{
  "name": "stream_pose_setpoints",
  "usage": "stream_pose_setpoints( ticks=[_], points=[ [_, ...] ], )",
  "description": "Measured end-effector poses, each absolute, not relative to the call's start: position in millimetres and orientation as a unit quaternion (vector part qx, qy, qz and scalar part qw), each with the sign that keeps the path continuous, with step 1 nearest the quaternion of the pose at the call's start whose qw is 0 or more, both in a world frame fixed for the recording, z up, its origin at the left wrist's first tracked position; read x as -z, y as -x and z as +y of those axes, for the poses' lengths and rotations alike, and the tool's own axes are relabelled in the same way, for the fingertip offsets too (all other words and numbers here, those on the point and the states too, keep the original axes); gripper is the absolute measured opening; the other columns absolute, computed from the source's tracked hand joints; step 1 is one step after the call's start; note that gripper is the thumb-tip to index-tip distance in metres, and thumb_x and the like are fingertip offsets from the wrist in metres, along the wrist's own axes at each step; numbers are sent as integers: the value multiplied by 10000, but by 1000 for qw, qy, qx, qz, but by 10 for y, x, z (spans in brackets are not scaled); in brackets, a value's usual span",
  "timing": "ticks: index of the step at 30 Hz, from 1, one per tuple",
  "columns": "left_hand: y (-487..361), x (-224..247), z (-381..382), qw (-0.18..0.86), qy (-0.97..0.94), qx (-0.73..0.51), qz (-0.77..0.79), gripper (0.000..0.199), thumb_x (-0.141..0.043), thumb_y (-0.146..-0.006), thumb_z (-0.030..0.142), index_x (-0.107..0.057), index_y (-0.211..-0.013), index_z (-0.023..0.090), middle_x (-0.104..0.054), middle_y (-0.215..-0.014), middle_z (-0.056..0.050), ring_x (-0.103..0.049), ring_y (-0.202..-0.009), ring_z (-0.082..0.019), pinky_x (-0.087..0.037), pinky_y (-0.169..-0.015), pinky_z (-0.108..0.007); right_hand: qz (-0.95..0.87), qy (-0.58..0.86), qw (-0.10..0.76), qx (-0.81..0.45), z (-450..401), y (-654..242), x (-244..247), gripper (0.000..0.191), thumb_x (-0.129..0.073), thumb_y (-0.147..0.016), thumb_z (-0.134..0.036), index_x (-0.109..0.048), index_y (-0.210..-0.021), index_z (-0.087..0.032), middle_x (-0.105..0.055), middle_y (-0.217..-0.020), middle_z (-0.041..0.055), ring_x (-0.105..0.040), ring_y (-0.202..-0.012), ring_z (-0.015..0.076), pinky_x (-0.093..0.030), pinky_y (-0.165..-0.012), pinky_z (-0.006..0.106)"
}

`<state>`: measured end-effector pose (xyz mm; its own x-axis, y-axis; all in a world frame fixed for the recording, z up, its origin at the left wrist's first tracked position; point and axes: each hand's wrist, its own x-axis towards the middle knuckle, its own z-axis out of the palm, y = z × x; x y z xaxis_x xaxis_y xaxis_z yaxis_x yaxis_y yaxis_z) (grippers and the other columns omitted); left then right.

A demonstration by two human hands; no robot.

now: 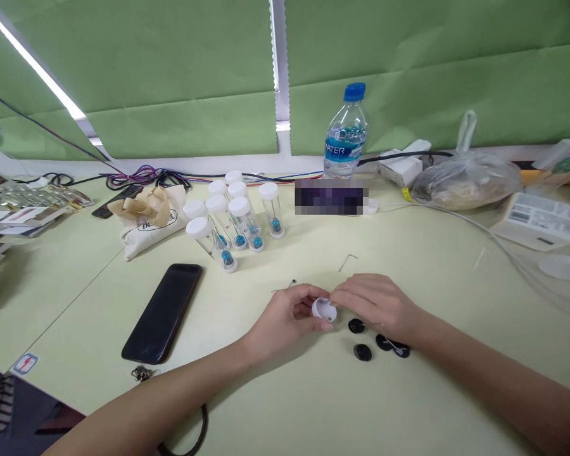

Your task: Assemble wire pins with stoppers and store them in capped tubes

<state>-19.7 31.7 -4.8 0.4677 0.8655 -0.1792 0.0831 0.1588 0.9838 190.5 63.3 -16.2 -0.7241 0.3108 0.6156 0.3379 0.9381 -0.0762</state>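
Holding a hollow white cup (323, 310), bare hands (278, 318); round black discs (362, 352) nearby

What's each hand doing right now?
Left hand: grip closed on the white round cap.
Right hand: fingertips at the cap's rim; can't tell if it grips anything.

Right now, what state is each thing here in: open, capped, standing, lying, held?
Small white cup: held in left hand, open side showing
Right hand: fingertips at its rim
Clear tubes: standing, white lids on
Bottle: upright, capped
Phone: lying flat, screen dark
Black discs: lying on table
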Motion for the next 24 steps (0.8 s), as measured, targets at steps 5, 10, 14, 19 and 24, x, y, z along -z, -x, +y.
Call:
stream_pose_setpoints(
  ticks=[5, 10, 14, 19, 24],
  points=[
    [193, 32, 315, 643, -568, -302, 416, 263, -733, -707, 182, -674, -962, 164, -662, -925, -55, -607, -855, -178, -481, -798, -323, -930, 172, 326, 12, 637, -1903, 160, 148, -441, -932, -85, -571, -950, -155, -668, -740, 53, -575, -639, 142, -428, -559, 265],
    [193, 32, 316, 645, -568, -302, 413, 278, -735, -702, 181, -678, -974, 164, -667, -938, -61, -609, -870, -185, -481, -808, -330, -930, 172, 326, -1, 633, -1907, 176, 134, -459, -927, -80, -571, -957, -148, -671, -758, 60, -577, -659, 145, -435, -576, 270],
    [195, 37, 314, 647, -564, -301, 415, 291, -741, -697, 187, -681, -982, 167, -668, -931, -57, -610, -867, -185, -478, -804, -331, -929, 172, 327, -2, 633, -1908, 174, 138, -453, -931, -88, -571, -960, -153, -666, -755, 56, -571, -649, 142, -429, -574, 269],
    [199, 34, 320, 653, -565, -294, 410, 297, -750, -698, 199, -682, -985, 160, -665, -922, -59, -610, -861, -183, -479, -808, -330, -931, 172, 322, -3, 634, -1917, 188, 120, -467, -931, -95, -565, -977, -149, -663, -764, 56, -567, -646, 140, -429, -568, 267],
    [204, 31, 324, 661, -552, -309, 403, 294, -763, -700, 240, -677, -972, 168, -671, -951, -65, -612, -889, -191, -480, -828, -341, -924, 181, 337, -9, 637, -1927, 240, 117, -464, -936, -107, -562, -971, -158, -666, -786, 54, -589, -677, 144, -441, -589, 268]
  ],
)
